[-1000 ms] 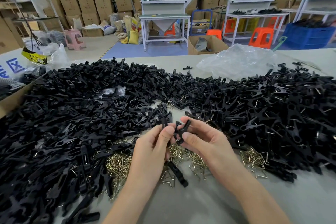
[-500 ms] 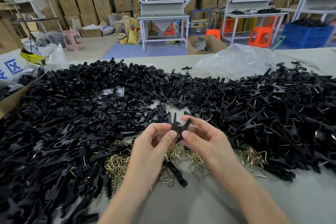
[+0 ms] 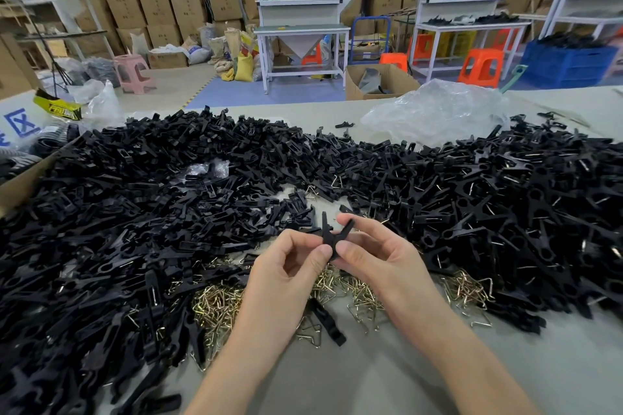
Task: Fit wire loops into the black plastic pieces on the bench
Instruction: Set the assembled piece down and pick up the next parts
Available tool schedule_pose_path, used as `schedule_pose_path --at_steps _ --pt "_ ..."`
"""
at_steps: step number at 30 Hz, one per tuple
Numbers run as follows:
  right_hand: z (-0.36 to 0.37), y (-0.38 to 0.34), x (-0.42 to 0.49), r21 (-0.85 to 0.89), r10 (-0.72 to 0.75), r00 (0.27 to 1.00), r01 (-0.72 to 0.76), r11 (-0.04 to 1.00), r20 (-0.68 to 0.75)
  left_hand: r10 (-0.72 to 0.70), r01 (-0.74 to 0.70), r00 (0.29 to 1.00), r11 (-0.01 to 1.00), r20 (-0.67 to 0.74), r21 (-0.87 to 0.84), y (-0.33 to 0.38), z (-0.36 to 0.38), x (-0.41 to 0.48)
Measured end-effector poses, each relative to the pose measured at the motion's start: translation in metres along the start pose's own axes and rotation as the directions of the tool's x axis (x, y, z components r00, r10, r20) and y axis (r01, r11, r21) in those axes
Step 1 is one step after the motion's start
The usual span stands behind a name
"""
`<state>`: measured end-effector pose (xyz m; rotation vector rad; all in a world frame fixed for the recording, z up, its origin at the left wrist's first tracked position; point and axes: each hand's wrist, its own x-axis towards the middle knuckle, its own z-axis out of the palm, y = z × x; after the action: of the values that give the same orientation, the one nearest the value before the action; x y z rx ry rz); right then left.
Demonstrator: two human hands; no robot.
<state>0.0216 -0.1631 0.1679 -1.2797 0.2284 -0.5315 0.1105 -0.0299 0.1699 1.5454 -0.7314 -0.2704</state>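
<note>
Both hands meet above the bench and pinch one black plastic clip [image 3: 328,232], whose two arms stick up in a V. My left hand [image 3: 290,266] holds its left side between thumb and fingers. My right hand [image 3: 377,256] holds its right arm and lower part. Whether a wire loop sits in the clip is hidden by the fingers. Below the hands lies a heap of brass-coloured wire loops [image 3: 219,307]. Loose black plastic pieces [image 3: 135,212] cover the bench on the left, and pieces with wire showing [image 3: 505,205] are heaped on the right.
A single black piece [image 3: 327,320] lies on the bench [image 3: 387,377] between my forearms. A clear plastic bag [image 3: 435,108] lies at the back right. A cardboard box edge [image 3: 23,185] stands at the left. Workstations, stools and stacked cartons fill the room behind.
The hands have brought the two black parts together into one upright clip and raised it slightly; the grip has tightened around its middle.
</note>
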Motion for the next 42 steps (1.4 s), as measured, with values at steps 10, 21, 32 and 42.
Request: schedule_pose_path --at_steps 10,21,32,42 --pt "0.001 0.003 0.000 -0.086 -0.041 0.999 0.040 0.996 -0.008 0.138 -0.137 0.990 0.970 0.012 0.201 0.004 0.001 -0.004" --pt "-0.004 0.005 0.005 -0.197 -0.140 0.973 0.103 0.975 -0.184 0.129 -0.199 0.980 0.667 0.151 0.719 -0.007 -0.012 -0.002" --pt "-0.006 0.008 0.006 -0.298 -0.166 0.960 0.094 0.950 -0.225 0.133 -0.285 0.958 0.424 0.252 0.859 -0.016 -0.008 -0.004" --pt "-0.004 0.008 0.004 -0.401 -0.184 0.970 0.106 0.910 -0.160 0.143 -0.098 0.988 0.869 -0.056 0.485 -0.008 -0.009 -0.003"
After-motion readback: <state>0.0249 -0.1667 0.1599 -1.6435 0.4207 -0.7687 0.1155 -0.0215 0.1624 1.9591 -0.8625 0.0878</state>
